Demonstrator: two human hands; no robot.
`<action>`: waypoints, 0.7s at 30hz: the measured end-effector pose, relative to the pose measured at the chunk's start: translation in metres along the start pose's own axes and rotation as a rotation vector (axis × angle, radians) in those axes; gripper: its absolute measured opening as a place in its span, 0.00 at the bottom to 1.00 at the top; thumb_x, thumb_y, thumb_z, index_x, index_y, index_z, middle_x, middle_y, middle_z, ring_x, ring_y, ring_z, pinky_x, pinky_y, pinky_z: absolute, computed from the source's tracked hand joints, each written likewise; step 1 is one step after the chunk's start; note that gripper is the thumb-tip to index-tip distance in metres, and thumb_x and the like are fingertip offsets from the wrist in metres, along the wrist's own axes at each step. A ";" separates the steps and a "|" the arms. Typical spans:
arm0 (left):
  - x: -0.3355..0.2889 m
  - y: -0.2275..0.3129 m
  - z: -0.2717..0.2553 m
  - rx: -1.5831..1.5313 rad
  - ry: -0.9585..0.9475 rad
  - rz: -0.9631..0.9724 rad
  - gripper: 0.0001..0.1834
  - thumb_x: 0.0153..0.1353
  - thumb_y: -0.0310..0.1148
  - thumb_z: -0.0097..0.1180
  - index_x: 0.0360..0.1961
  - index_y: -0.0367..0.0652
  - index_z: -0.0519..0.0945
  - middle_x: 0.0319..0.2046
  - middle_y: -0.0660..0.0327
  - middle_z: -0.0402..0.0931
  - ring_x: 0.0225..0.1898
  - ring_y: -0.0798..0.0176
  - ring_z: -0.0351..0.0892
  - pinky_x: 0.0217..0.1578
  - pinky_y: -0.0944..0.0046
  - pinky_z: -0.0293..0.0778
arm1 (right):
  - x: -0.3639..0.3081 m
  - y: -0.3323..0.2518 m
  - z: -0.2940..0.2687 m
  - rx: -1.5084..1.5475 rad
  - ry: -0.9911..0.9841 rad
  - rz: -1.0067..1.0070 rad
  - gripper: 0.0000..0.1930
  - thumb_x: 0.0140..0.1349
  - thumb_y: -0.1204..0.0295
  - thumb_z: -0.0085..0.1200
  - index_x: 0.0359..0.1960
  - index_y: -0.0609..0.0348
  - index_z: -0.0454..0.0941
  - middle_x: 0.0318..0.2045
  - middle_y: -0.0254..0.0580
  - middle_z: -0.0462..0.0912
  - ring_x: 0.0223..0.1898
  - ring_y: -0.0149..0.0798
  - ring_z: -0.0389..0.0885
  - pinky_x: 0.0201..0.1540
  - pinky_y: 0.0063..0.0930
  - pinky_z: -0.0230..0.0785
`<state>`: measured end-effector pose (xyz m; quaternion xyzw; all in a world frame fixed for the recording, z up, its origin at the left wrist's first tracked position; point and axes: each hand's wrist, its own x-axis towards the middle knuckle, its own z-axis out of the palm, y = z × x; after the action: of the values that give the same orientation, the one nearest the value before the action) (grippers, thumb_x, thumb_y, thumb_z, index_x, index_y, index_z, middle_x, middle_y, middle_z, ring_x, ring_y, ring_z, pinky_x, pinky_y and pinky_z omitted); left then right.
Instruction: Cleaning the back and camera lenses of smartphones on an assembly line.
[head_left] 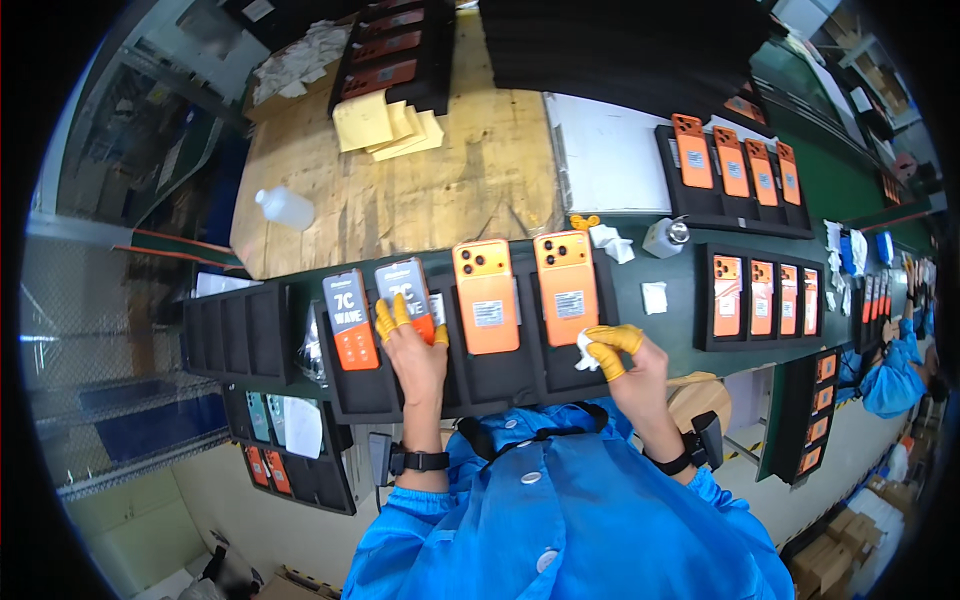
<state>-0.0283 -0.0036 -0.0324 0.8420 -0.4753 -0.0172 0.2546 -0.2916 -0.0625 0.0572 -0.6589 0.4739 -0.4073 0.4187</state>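
A black foam tray [500, 385] in front of me holds several phones. My left hand [412, 350], in yellow finger cots, grips a phone with a grey and orange printed front [407, 275], its fingers and thumb around the lower part. Just left of it lies a similar phone [351, 320]. Two orange phones stand back side up in the right slots, the nearer-to-left one [486, 298] apart from both hands. Beside the lower corner of the rightmost phone [566, 290], my right hand [628, 362], also in yellow finger cots, pinches a crumpled white wipe [587, 352].
An unfilled black tray [238, 333] adjoins on the left. Two trays of orange phones [735, 205] [766, 340] lie to the right, near a pump bottle [666, 237]. A white bottle [286, 209] and yellow sheets [385, 125] rest on the wooden board [400, 200]. Another person [893, 375] works far right.
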 end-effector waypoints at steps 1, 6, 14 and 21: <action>-0.001 -0.002 0.001 0.050 -0.013 0.011 0.44 0.43 0.25 0.67 0.63 0.35 0.59 0.61 0.35 0.55 0.63 0.32 0.53 0.60 0.43 0.55 | 0.002 -0.001 -0.001 -0.040 -0.020 -0.039 0.07 0.54 0.78 0.61 0.36 0.60 0.82 0.29 0.40 0.81 0.25 0.29 0.77 0.25 0.20 0.67; 0.003 0.006 -0.001 0.016 -0.031 0.040 0.45 0.40 0.21 0.67 0.63 0.37 0.60 0.61 0.36 0.55 0.62 0.34 0.56 0.59 0.45 0.59 | 0.011 0.007 -0.011 0.057 -0.052 0.020 0.08 0.55 0.79 0.61 0.37 0.60 0.82 0.30 0.40 0.82 0.26 0.28 0.77 0.26 0.19 0.68; 0.018 0.014 -0.012 -0.048 -0.083 -0.128 0.44 0.39 0.22 0.68 0.61 0.37 0.63 0.59 0.34 0.58 0.62 0.37 0.59 0.56 0.51 0.66 | 0.026 0.024 -0.030 0.040 -0.088 0.044 0.08 0.55 0.81 0.60 0.37 0.61 0.82 0.31 0.39 0.82 0.30 0.29 0.79 0.32 0.19 0.70; 0.026 0.011 -0.071 -1.248 -0.187 -0.647 0.44 0.47 0.19 0.64 0.66 0.43 0.58 0.56 0.49 0.67 0.55 0.56 0.70 0.53 0.57 0.72 | 0.036 0.046 -0.034 0.255 -0.126 0.144 0.07 0.56 0.81 0.59 0.38 0.64 0.80 0.33 0.40 0.82 0.33 0.29 0.79 0.36 0.20 0.71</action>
<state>-0.0035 0.0001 0.0399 0.6329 -0.1224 -0.4333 0.6299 -0.3281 -0.1121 0.0299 -0.5888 0.4371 -0.3909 0.5563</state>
